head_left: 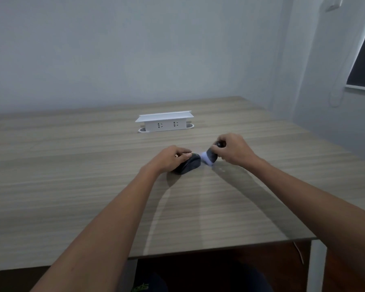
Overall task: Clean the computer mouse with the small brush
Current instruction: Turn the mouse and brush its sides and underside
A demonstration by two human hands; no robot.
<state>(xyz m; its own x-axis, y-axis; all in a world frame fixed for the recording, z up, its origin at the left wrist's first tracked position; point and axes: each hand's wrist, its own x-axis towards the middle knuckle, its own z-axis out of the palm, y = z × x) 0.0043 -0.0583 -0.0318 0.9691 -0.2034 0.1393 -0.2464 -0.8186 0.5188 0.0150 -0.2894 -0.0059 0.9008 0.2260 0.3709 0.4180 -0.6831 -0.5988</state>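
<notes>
A dark computer mouse lies on the wooden table near its middle. My left hand rests on the mouse's left side and grips it. My right hand holds a small dark brush with pale bristles. The bristle tip touches the front end of the mouse. Part of the brush handle is hidden inside my right fist.
A white pop-up socket box stands on the table behind the hands. The table's near edge runs across the bottom, its right edge beside a grey wall. A dark window sits at the upper right.
</notes>
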